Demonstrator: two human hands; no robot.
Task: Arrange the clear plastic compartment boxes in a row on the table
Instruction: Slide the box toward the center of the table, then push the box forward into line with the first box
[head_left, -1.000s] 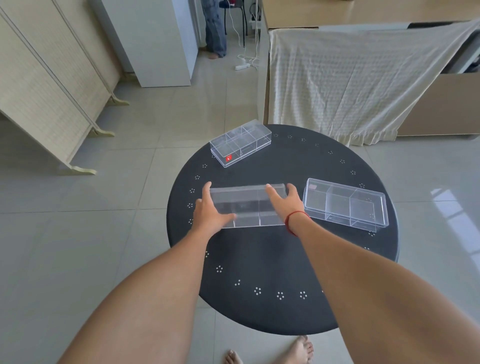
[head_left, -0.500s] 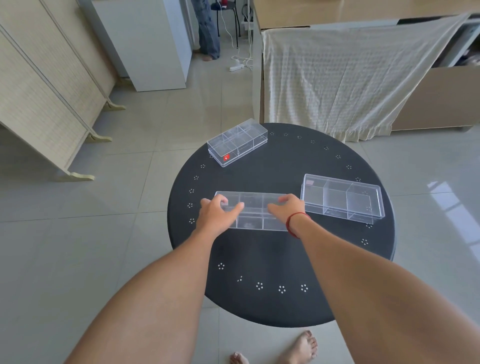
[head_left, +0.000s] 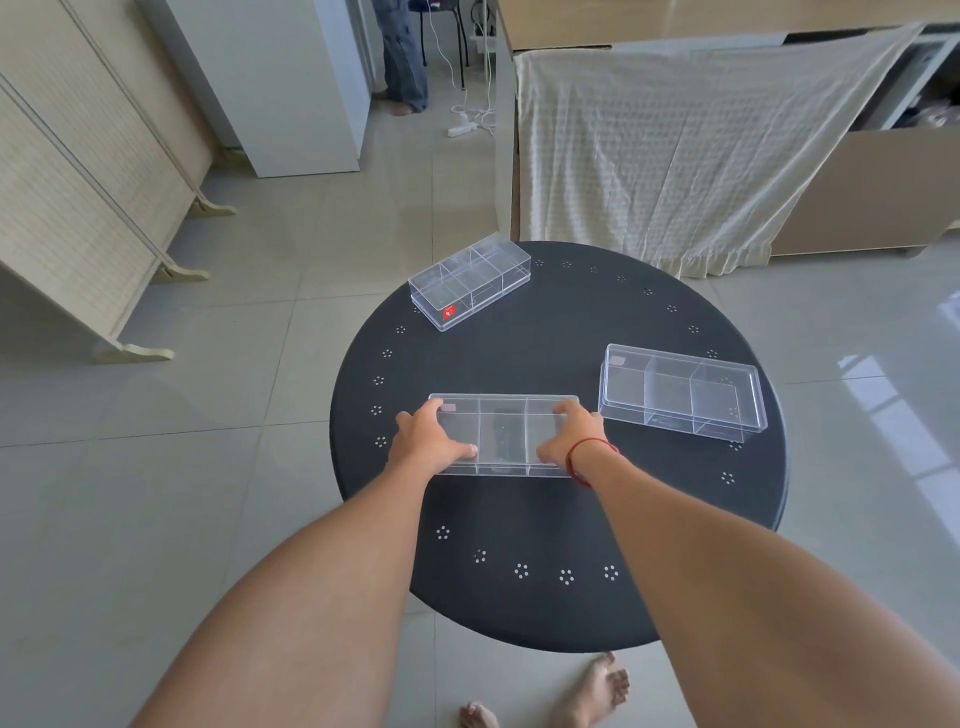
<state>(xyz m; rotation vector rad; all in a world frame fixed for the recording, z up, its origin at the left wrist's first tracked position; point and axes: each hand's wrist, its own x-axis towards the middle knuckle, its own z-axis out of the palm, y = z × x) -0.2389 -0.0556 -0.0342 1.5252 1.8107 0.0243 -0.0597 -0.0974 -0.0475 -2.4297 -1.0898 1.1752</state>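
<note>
Head view: round black counter (head_left: 561, 613) ringed with small white dot clusters, on a pale tiled floor. Three clear plastic boxes on it, each split into three compartments. Middle box (head_left: 503, 435) near the counter's left-centre, long side across the view, clamped at both ends: left hand (head_left: 427, 439) wrapped over the left end, thumb on the near edge; right hand (head_left: 570, 434) wrapped over the right end, red string (head_left: 589, 453) around the wrist. Whether resting on the counter or lifted just off it, cannot tell. Right box (head_left: 681, 391) just beside the right hand, slightly angled. Far box (head_left: 470, 279) at the back left edge, turned diagonally, red sticker (head_left: 449, 311) on its near corner, well apart from the other two. Bare feet (head_left: 592, 693) below the counter's near rim.
</note>
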